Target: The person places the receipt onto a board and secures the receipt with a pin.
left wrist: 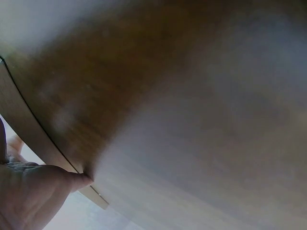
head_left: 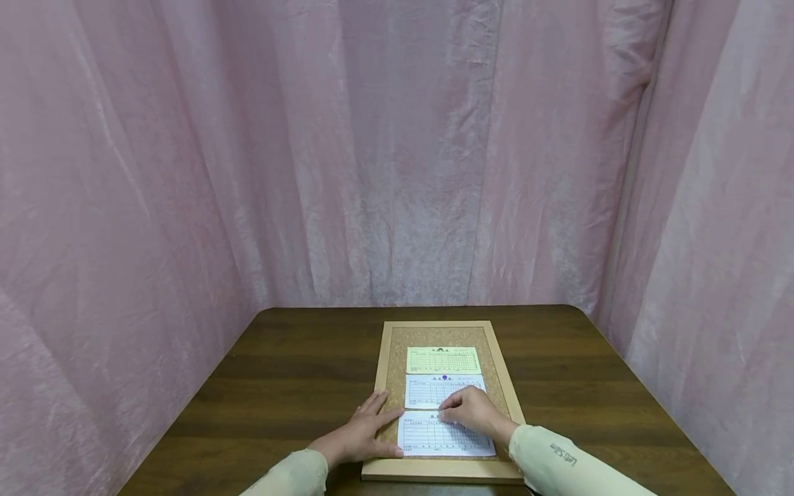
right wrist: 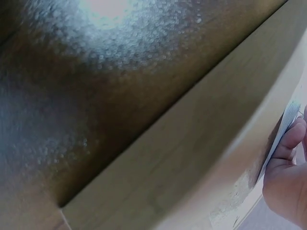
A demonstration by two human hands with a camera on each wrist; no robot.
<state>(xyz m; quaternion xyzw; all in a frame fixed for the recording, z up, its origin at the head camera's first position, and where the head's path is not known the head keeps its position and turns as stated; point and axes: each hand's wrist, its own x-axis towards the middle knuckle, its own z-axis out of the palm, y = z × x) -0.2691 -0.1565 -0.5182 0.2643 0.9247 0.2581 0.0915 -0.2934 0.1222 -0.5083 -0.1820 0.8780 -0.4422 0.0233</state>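
Where the wooden table (head_left: 279,372) carries a framed cork board (head_left: 397,337), three printed forms lie on it in a column — a yellow form (head_left: 443,360) farthest from the person, a middle white form (head_left: 428,393), and a near white form (head_left: 434,439). Left hand (head_left: 362,435) lies flat across the board's left frame, fingers (head_left: 378,403) straight, thumb touching the near white form's left edge. Right hand (head_left: 474,410) rests at that form's top edge, fingers curled down onto the paper — whether it pinches something there cannot be told. Pink curtains (head_left: 186,172) enclose the table.
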